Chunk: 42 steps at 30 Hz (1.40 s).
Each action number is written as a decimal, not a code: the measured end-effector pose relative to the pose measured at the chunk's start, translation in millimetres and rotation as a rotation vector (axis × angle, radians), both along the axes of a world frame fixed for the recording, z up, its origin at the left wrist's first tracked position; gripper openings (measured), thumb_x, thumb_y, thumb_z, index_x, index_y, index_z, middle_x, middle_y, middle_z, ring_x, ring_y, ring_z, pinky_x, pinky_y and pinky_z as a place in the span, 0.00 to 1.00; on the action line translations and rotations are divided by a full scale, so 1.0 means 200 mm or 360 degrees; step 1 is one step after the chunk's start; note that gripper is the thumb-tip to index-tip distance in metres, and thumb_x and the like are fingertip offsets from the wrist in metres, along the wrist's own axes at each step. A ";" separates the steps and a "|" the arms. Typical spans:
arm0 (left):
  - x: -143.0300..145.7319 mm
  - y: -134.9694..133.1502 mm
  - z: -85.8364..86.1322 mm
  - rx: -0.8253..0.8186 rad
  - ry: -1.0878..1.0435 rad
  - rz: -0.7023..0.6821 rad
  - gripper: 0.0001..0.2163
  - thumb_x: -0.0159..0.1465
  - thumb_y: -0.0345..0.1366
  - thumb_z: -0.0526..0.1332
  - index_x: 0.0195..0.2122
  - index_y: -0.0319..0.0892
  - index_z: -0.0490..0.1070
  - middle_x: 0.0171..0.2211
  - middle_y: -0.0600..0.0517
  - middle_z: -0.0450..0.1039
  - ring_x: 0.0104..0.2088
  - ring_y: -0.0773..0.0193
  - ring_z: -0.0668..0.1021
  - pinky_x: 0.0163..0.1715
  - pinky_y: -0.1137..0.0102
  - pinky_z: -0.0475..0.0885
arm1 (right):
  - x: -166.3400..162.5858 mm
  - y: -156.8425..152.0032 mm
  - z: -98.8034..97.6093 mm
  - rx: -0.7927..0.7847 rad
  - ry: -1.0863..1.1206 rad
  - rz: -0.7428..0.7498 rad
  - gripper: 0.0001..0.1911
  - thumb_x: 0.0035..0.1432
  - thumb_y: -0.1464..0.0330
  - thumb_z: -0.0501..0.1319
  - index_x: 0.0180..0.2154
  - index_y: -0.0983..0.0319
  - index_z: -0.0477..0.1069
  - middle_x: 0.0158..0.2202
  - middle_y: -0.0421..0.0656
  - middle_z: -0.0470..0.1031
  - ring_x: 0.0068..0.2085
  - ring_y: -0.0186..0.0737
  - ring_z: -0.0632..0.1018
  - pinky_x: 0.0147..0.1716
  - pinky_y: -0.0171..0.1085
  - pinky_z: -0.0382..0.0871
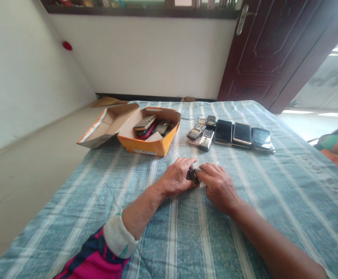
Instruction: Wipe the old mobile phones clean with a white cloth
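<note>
While the left hand [181, 176] pinches a small, glossy black object [194, 176], partly hidden, the right hand's [217, 182] fingers close on a thin white wipe [202, 184] against it, over a blue-green cloth with white stripes [187, 240]. Beyond lie an orange cardboard box [141, 146], assorted phones [242, 133], a white wall [157, 58] and a dark-red panelled door [261, 50].

Box [142, 147] on cloth [183, 240], phones [144, 123] inside; more phones [223, 131] right.
</note>
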<state>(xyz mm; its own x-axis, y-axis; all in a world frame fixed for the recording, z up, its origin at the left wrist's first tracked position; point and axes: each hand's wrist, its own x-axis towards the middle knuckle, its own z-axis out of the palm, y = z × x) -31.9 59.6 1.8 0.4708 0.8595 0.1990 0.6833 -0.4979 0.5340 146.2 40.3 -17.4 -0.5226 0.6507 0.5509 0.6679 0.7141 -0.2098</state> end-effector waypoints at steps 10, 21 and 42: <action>0.01 0.00 0.00 0.0032 -0.0009 -0.0021 0.22 0.51 0.30 0.63 0.49 0.41 0.67 0.42 0.47 0.73 0.43 0.54 0.74 0.47 0.60 0.69 | -0.05 0.01 0.01 -0.0121 -0.0112 0.0079 0.10 0.62 0.76 0.54 0.32 0.61 0.72 0.36 0.45 0.73 0.41 0.43 0.69 0.40 0.41 0.57; -0.01 0.01 -0.01 0.0057 0.0062 -0.0043 0.27 0.51 0.33 0.66 0.53 0.39 0.65 0.42 0.47 0.72 0.42 0.54 0.73 0.45 0.61 0.70 | 0.01 0.00 0.01 -0.0127 -0.0018 0.0177 0.12 0.60 0.78 0.52 0.31 0.61 0.72 0.35 0.45 0.72 0.40 0.42 0.69 0.40 0.40 0.58; -0.01 0.01 0.02 -0.0030 0.0084 0.0000 0.26 0.49 0.29 0.67 0.50 0.40 0.66 0.39 0.49 0.72 0.41 0.56 0.72 0.44 0.62 0.69 | 0.13 0.07 -0.03 -0.0013 -0.0161 -0.0492 0.13 0.58 0.80 0.53 0.36 0.63 0.75 0.37 0.47 0.74 0.40 0.45 0.70 0.39 0.40 0.61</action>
<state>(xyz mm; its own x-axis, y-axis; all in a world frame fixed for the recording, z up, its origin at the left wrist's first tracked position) -34.3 62.3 4.8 0.4800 0.8630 0.1578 0.7107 -0.4880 0.5067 172.6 53.8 -23.9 -0.3512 0.7913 0.5005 0.8708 0.4725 -0.1361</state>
